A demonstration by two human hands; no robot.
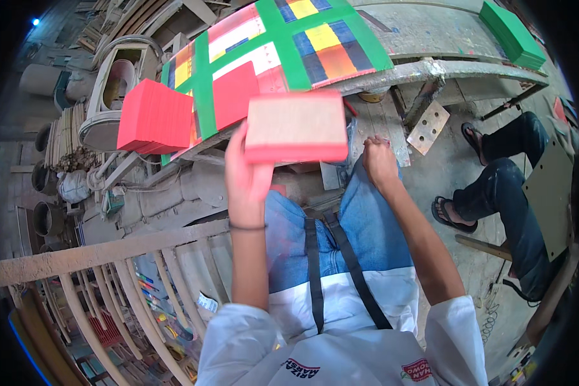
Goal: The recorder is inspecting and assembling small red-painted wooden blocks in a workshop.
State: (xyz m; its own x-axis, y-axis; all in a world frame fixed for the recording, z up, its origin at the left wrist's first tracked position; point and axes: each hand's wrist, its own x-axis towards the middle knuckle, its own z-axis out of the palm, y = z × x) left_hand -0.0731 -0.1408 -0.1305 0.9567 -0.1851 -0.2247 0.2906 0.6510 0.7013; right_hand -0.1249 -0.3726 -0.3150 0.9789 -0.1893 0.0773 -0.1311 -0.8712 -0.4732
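Observation:
My left hand [246, 164] is closed round one end of a rectangular block [296, 122], lifted over my lap. Its broad face is pale and wood-like, its near side bright red; slight blur softens it. My right hand [379, 157] is closed in a fist by my right knee, and whatever its fingers may hold is hidden. Beyond the block lies a bench top with a painted sheet [283, 64] in green, yellow, blue and white. On that sheet rest a flat red piece [235, 95] and, at its left end, a red stack [154, 116] with fine layer lines.
A green stack [511, 35] stands at the bench's far right. On the right sits another person in dark trousers [505, 190] and sandals, beside a plate with holes [428, 127] on the floor. A slatted wooden rail [109, 260] runs at my left. Wood pieces clutter the far left.

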